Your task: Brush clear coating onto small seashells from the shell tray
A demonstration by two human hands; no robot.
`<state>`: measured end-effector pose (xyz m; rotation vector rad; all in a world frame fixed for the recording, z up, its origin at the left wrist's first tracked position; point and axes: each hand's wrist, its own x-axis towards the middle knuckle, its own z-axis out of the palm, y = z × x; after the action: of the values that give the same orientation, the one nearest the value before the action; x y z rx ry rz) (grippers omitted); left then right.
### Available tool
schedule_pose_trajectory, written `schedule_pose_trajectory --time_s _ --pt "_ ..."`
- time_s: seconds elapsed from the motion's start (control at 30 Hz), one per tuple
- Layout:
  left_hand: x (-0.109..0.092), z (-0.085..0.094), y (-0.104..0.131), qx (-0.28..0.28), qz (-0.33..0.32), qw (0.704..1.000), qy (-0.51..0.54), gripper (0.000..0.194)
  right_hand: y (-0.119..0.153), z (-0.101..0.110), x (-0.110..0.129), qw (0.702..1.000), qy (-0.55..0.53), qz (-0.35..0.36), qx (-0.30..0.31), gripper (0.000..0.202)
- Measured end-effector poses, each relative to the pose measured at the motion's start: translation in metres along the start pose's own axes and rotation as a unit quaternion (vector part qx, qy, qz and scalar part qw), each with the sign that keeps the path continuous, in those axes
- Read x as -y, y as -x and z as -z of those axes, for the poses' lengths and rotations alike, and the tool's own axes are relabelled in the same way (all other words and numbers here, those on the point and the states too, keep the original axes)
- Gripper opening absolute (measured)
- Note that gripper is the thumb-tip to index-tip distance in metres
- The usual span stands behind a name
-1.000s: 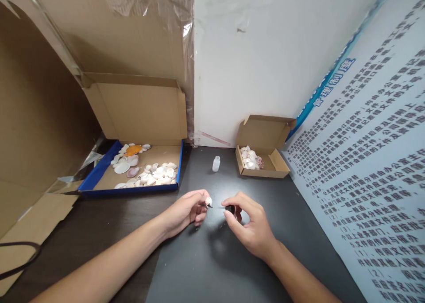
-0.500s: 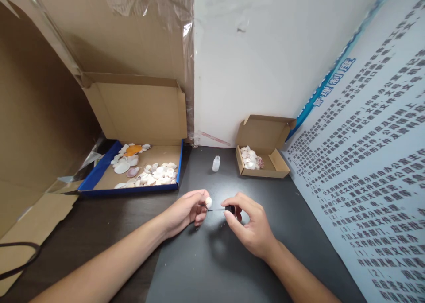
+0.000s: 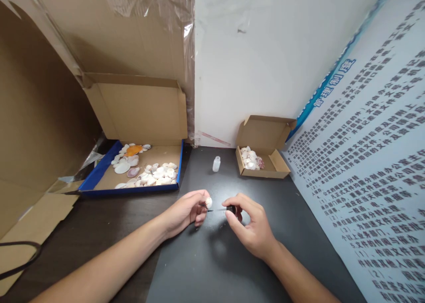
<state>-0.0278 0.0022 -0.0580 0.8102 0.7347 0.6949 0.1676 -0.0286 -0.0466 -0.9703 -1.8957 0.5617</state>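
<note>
My left hand [image 3: 193,209] pinches a small whitish seashell [image 3: 208,202] between thumb and fingertips. My right hand [image 3: 249,223] grips a black bottle cap [image 3: 231,209] with a thin brush stem [image 3: 219,210] sticking out to the left. The stem's dark tip lies just below the shell; whether they touch I cannot tell. Behind both hands, a small whitish bottle [image 3: 216,164] stands upright on the dark grey mat [image 3: 195,267], its top uncapped.
To the left, an open blue-edged cardboard box [image 3: 131,189] holds several shells. A smaller open cardboard box [image 3: 265,173] with shells sits at the back right. A white wall [image 3: 265,55] rises behind, and a printed panel [image 3: 372,161] borders the right side.
My right hand has shifted slightly to the right with the cap and brush, and the cap has turned a little. My left hand and the shell have hardly moved.
</note>
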Motion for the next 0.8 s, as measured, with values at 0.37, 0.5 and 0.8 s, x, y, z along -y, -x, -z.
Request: schedule_pose_trajectory --time_s 0.37,0.5,0.8 --pt "-0.0001 0.0008 -0.0002 -0.003 0.006 1.0 0.007 0.013 0.0016 0.0003 0.0007 1.0 -0.001 -0.009 0.012 0.013" --pt "-0.0001 0.0011 -0.0004 0.001 0.007 1.0 0.011 0.014 0.0014 0.0003 0.0007 1.0 0.001 -0.007 0.002 0.013" --pt "-0.0019 -0.0009 0.0005 -0.002 0.004 1.0 0.008 0.014 -0.0011 0.0009 0.0021 1.0 0.005 -0.007 -0.002 0.015"
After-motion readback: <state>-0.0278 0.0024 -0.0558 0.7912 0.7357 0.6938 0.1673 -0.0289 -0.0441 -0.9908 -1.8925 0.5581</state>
